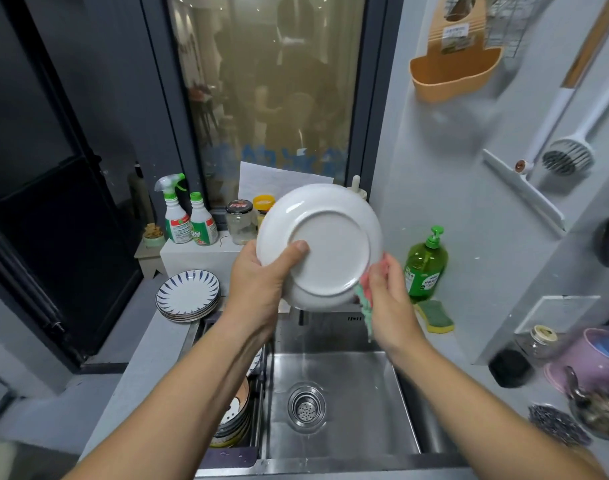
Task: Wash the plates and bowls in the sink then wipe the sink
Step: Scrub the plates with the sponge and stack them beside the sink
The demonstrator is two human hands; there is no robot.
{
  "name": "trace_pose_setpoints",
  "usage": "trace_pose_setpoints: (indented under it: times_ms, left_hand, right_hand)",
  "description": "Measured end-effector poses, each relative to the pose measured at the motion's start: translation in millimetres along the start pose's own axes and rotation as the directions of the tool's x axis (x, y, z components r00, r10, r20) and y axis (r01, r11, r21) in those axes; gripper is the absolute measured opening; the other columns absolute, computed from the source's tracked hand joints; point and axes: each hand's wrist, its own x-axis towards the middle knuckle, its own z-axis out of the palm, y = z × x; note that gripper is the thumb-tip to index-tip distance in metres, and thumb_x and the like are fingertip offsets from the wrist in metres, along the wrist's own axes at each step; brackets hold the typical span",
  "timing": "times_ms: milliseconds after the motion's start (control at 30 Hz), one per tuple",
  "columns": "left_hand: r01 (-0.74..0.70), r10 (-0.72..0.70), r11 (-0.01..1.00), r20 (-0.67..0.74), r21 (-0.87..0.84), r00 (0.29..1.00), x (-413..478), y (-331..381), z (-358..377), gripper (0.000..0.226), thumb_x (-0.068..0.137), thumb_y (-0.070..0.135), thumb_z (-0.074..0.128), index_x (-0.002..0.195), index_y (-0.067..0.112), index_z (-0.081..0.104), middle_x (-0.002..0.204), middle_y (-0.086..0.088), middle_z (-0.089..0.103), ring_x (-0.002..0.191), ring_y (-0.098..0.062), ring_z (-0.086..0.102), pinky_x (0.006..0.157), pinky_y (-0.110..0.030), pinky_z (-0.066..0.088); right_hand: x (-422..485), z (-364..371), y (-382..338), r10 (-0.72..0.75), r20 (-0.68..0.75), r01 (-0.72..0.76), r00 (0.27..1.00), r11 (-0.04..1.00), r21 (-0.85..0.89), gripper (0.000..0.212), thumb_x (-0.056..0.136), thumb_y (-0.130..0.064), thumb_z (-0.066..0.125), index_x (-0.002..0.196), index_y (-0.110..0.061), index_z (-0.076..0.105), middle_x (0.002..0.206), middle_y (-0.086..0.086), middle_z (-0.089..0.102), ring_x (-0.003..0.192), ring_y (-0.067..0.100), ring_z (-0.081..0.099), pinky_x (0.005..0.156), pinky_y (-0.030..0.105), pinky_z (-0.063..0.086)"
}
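Fingers and thumb of the left hand (258, 282) grip the edge of the white plate (327, 251), holding it up on its side over the sink (348, 427) so drips fall in. Its bottom faces us. The right hand (388, 299) grips a cloth (362, 301) against the plate's lower edge, to rub it clean, I think. More bowls (235, 414) wait in the left part of the sink. Striped plates (188, 294) sit stacked on the counter (150, 348).

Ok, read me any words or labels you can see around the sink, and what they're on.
Nothing reads clearly.
spray bottle label: blurred.
capped bottle label: blurred.
jar lid, red print: blurred.
green soap bottle label: too small.
orange holder tag: blurred.
window, blue lettering: blurred.
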Motion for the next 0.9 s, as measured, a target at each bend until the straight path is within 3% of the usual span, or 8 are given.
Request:
trace_pose_setpoints:
  times_ms: [200,300,433,500,567,633,800,900]
  left_hand:
    - [0.102,-0.103,0.980,0.003,-0.168,0.995,-5.6,-17.9,17.8,0.046,0.087,0.008,0.077,0.131,0.003,0.063,0.121,-0.016,0.075,0.117,-0.035,0.070,0.100,-0.048,0.056]
    - [0.073,-0.087,0.972,-0.056,-0.222,0.995,-5.9,-19.3,26.2,0.044,0.089,0.007,0.075,0.131,0.003,0.063,0.121,-0.017,0.075,0.114,-0.032,0.071,0.097,-0.045,0.059]
    - [0.094,-0.141,0.940,-0.120,-0.328,0.983,-13.8,-27.6,32.7,0.036,0.094,0.006,0.069,0.130,0.006,0.063,0.122,-0.017,0.074,0.115,-0.033,0.070,0.094,-0.044,0.060]
    - [0.134,-0.182,0.943,-0.134,-0.304,0.974,-21.1,-32.4,34.9,0.032,0.093,0.011,0.072,0.124,0.012,0.067,0.121,-0.018,0.074,0.109,-0.035,0.071,0.083,-0.040,0.059]
    - [0.177,-0.213,0.945,-0.105,-0.274,0.971,-25.9,-33.9,34.0,0.030,0.092,0.011,0.072,0.122,0.013,0.069,0.121,-0.019,0.074,0.098,-0.030,0.070,0.063,-0.029,0.055]
    - [0.225,-0.244,0.941,-0.046,-0.252,0.969,-22.9,-29.2,27.4,0.032,0.092,0.008,0.070,0.124,0.010,0.068,0.117,-0.019,0.076,0.091,-0.028,0.072,0.056,-0.029,0.057]
    - [0.334,-0.331,0.940,0.044,-0.067,0.943,1.4,-4.2,6.2,0.047,0.088,0.012,0.076,0.127,-0.004,0.058,0.116,-0.025,0.074,0.101,-0.039,0.073,0.087,-0.052,0.061]
    - [0.342,-0.359,0.932,0.170,0.122,0.918,7.9,6.8,6.3,0.055,0.075,0.012,0.086,0.123,0.001,0.062,0.104,-0.023,0.074,0.085,-0.033,0.071,0.080,-0.047,0.061]
  right_hand:
    - [30.5,7.0,-25.6,-0.037,-0.277,0.052,0.960,0.998,0.047,0.034,0.110,-0.026,0.038,0.137,-0.009,0.050,0.095,-0.005,0.055,0.080,-0.001,0.053,0.065,0.003,0.044]
    - [22.6,18.8,-14.7,-0.007,-0.293,0.016,0.956,0.999,0.027,0.033,0.109,-0.030,0.040,0.138,-0.015,0.045,0.100,-0.007,0.059,0.087,-0.002,0.056,0.076,0.011,0.045]
    - [0.4,36.3,1.8,0.086,-0.280,-0.069,0.956,0.995,0.071,0.050,0.104,-0.031,0.053,0.146,-0.012,0.034,0.130,0.006,0.058,0.104,0.010,0.058,0.081,0.011,0.044]
    - [2.0,31.4,-0.7,0.107,-0.285,-0.086,0.952,0.993,0.084,0.059,0.098,-0.032,0.064,0.146,-0.013,0.036,0.133,0.005,0.058,0.114,0.015,0.059,0.092,0.021,0.048]
    - [8.2,18.5,-5.4,0.089,-0.255,-0.087,0.963,0.996,0.020,0.064,0.091,-0.037,0.072,0.143,-0.016,0.041,0.133,0.004,0.060,0.118,0.018,0.060,0.104,0.037,0.050]
    - [17.4,1.0,-14.9,0.042,-0.202,-0.067,0.978,0.991,-0.118,0.060,0.087,-0.039,0.074,0.138,-0.019,0.048,0.127,0.001,0.063,0.116,0.019,0.062,0.102,0.043,0.052]
    - [37.8,-40.1,-51.9,0.048,0.087,-0.020,0.995,0.954,-0.298,0.044,0.084,-0.025,0.080,0.124,-0.024,0.063,0.115,-0.001,0.073,0.104,0.020,0.071,0.094,0.045,0.058]
    - [41.8,-50.3,-65.2,0.128,0.309,-0.010,0.942,0.935,-0.354,0.046,0.079,-0.021,0.085,0.121,-0.027,0.067,0.115,0.001,0.073,0.101,0.021,0.073,0.091,0.042,0.059]
